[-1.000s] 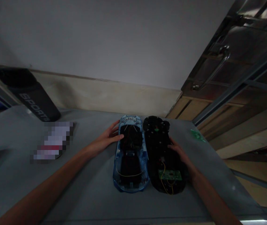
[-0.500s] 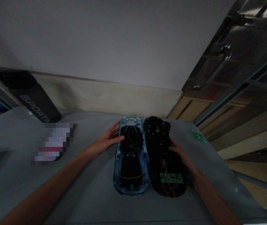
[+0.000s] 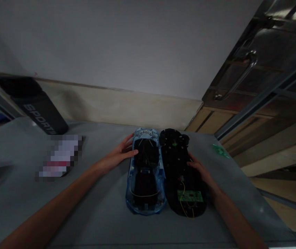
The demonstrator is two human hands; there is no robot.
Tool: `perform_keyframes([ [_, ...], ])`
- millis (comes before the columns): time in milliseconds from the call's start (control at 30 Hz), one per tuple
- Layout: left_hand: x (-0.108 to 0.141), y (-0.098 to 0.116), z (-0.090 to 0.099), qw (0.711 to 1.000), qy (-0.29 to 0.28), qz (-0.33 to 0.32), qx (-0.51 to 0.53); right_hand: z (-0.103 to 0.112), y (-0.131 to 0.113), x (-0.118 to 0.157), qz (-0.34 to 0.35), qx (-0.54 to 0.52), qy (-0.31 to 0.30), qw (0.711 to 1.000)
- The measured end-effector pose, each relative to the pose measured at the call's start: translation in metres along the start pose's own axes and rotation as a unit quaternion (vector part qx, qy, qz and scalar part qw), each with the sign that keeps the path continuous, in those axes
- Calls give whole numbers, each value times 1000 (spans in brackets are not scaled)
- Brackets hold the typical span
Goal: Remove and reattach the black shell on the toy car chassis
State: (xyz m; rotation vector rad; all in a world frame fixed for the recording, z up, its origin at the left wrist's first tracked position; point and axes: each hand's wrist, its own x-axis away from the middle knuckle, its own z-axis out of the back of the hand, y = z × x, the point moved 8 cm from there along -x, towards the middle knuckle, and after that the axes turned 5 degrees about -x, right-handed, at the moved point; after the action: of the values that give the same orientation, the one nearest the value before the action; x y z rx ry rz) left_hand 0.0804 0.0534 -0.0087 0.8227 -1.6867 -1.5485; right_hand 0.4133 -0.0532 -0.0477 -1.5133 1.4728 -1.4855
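A blue toy car body shell (image 3: 129,186) lies with its hollow inside facing up on the grey table. My left hand (image 3: 120,152) grips its left side, thumb over the rim and fingers along the outside. Right beside the shell is the black toy car chassis (image 3: 175,162), inner side up, with wheels at the far end. A green circuit board (image 3: 191,196) and a yellow wire show near its close end. My right hand (image 3: 197,166) holds the chassis by its right edge; some of its fingers are hidden underneath or behind it.
A black bottle marked SPORTS (image 3: 40,110) stands at the back left, with a blurred-out flat object (image 3: 62,155) near it. Green crumpled plastic (image 3: 220,150) lies by the table's right edge. A white wall (image 3: 127,45) rises behind the table (image 3: 98,211).
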Motion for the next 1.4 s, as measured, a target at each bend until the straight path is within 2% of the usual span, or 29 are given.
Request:
perform_keyframes([
  [300,1,5,-3,1000,-2,0,10,5,3,-3,5,11,-10,1000],
  [633,0,0,-1,1000,0,2,1,-11,-5,4,1,-22,-28,999],
  [800,1,3,-3,1000,-6,6,3,-8,-6,6,-5,-14,-2,1000],
  [1167,2,5,-4,1000,-3,8,4,-3,1,0,-4,-18,-12,1000],
  [1400,2,3,-3,1000,-3,8,1,-12,-7,4,11,-20,-23,999],
])
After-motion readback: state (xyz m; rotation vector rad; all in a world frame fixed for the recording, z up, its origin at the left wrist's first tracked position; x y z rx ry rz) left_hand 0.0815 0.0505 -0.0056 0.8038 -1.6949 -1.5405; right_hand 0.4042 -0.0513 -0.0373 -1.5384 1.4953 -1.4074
